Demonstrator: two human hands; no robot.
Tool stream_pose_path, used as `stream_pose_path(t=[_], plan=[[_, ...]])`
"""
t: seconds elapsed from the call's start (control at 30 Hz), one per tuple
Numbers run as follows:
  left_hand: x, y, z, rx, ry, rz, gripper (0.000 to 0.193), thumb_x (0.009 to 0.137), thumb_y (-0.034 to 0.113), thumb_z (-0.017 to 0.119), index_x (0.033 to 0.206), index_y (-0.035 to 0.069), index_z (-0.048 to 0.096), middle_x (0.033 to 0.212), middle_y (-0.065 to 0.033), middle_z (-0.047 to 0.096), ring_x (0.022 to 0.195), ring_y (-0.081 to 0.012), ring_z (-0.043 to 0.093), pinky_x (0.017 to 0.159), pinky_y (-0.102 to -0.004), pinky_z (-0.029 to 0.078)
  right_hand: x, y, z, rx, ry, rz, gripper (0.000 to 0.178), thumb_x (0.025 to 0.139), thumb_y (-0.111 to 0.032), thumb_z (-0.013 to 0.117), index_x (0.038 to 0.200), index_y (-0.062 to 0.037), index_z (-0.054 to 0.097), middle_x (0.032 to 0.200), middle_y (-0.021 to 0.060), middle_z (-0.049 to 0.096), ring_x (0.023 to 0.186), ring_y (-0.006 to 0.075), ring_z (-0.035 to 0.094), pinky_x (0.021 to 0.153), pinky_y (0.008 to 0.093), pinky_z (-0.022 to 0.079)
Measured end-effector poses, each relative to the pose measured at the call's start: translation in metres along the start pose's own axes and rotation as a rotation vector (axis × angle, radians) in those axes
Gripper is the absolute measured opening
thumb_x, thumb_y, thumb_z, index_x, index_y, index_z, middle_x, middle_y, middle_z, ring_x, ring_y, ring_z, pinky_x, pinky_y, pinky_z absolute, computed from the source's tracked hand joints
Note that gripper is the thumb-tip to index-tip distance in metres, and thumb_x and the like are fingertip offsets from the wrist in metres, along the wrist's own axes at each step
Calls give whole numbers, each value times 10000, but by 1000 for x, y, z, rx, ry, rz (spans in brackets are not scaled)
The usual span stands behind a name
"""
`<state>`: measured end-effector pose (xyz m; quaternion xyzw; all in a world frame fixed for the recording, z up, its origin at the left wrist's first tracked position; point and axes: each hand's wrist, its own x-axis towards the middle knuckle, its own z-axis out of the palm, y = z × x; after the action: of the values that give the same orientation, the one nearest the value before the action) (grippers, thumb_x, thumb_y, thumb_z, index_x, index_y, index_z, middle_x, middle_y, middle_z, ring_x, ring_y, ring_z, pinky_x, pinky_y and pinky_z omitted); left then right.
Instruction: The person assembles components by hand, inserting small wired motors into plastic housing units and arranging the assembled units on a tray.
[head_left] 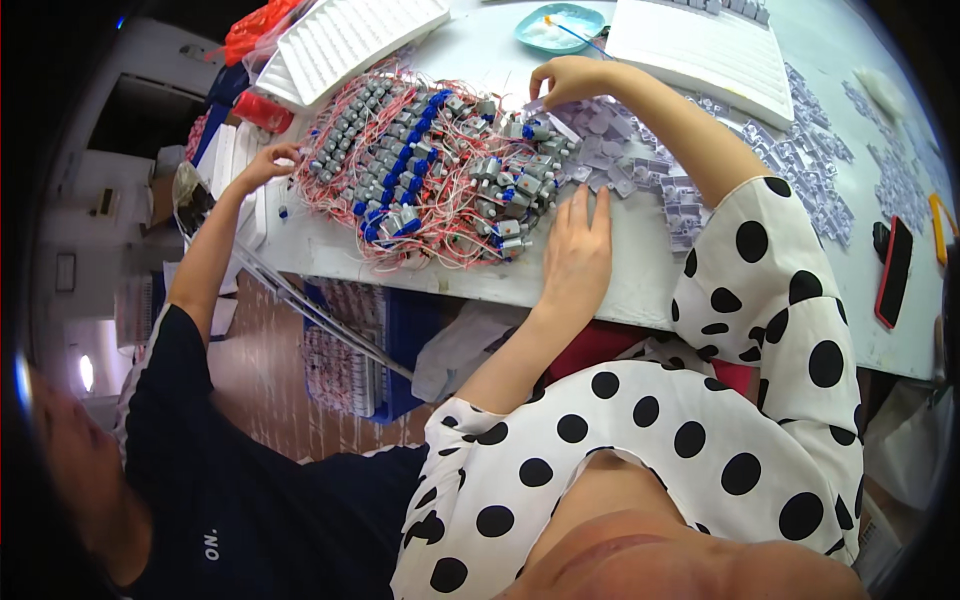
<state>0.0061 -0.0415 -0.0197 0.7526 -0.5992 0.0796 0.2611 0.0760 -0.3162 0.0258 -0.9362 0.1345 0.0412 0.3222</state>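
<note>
My left hand point(580, 250) lies palm down on the white table, fingers stretched forward. Its fingertips touch the near edge of a heap of clear plastic pieces point(610, 150). Beyond that heap my right hand point(570, 82) is bent downward, thumb and fingers drawn together. A pale translucent edge shows at its fingertips, too small to name. To the left of both hands spreads a large pile of small grey components point(395, 155) with blue parts and tangled red and white wires.
A co-worker's hand point(268, 165) reaches to the pile's left side. White ridged trays point(360, 45) lie at the far left, another white tray point(700, 60) at the far right. A light blue dish point(545, 38) stands behind. A red-edged black phone-like object point(895, 272) lies at right.
</note>
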Motion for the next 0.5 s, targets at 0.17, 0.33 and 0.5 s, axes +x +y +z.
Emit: stream_pose_path(t=[0.17, 0.33, 0.5], plan=[[-4, 7, -19, -106, 122, 16, 409, 914, 21, 639, 1319, -15, 594, 1277, -212, 585, 1161, -366, 578, 973, -443, 495, -6, -4, -12, -141, -32, -36, 355, 810, -245, 753, 1139, -116, 719, 956, 92, 721, 860, 196, 685, 745, 332, 535], [-51, -32, -93, -36, 421, 81, 348, 824, -25, 731, 1166, 13, 682, 1042, -125, 702, 909, -293, 671, 814, -383, 546, -31, 0, 18, -155, 634, -384, 346, 909, -217, 700, 1236, -111, 669, 1002, 107, 690, 951, 178, 661, 824, 320, 518], [-85, -127, -165, -170, 813, -495, 251, 1039, 86, 557, 1267, -14, 591, 1045, -98, 697, 793, -91, 587, 717, -240, 501, -162, -92, 40, 748, 483, -186, 308, 896, -179, 714, 1179, -69, 665, 975, 45, 691, 917, 124, 632, 806, 273, 503]])
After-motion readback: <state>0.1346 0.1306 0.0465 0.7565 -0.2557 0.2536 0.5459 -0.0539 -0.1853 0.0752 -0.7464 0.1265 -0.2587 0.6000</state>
